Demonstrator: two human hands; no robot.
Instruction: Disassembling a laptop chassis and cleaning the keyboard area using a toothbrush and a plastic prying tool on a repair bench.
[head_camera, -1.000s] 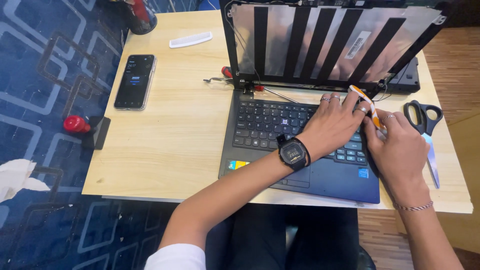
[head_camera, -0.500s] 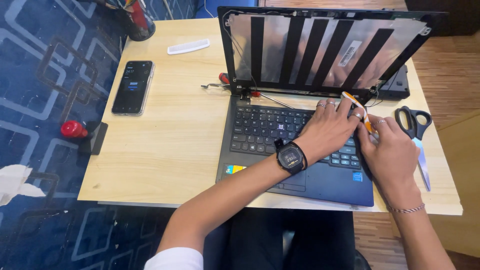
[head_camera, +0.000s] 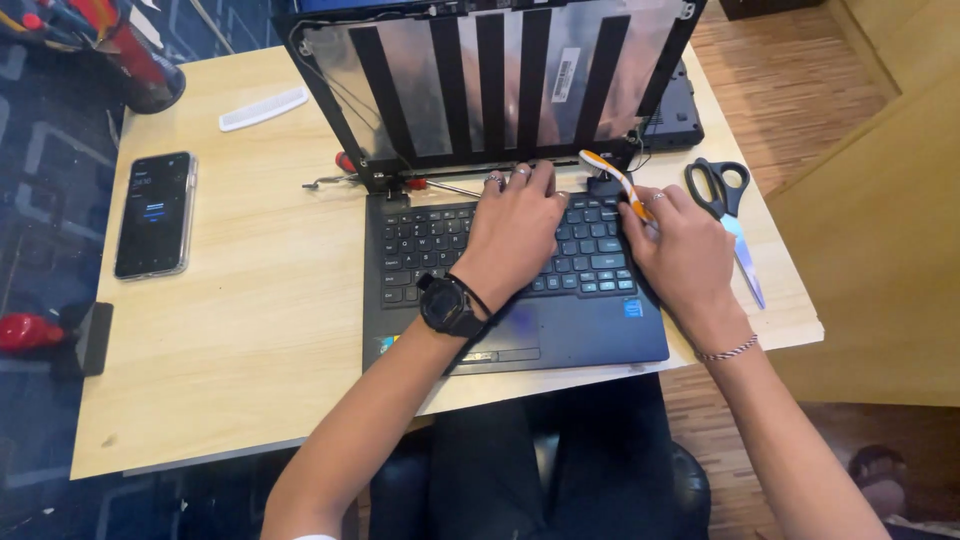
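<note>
A dark laptop (head_camera: 590, 335) sits open on the wooden table (head_camera: 250, 330). Its lid (head_camera: 500, 80) has no screen panel and shows bare metal with black strips. My left hand (head_camera: 515, 235), with a black watch (head_camera: 447, 305) on the wrist, lies over the keyboard, its fingertips spread on the hinge strip and holding nothing. At the keyboard's right end my right hand (head_camera: 680, 250) grips a slim orange-and-white tool (head_camera: 610, 170), whose tip points at the right hinge.
Black-handled scissors (head_camera: 725, 200) lie right of the laptop near the table edge. A red-handled screwdriver (head_camera: 345, 160) lies by the left hinge. A phone (head_camera: 153, 215) and a white ridged strip (head_camera: 263, 108) lie at the left. A black block (head_camera: 672, 115) sits behind the lid.
My left hand has slid from the keyboard's right part up and left to the hinge strip. My right hand has stayed at the right hinge with the tool.
</note>
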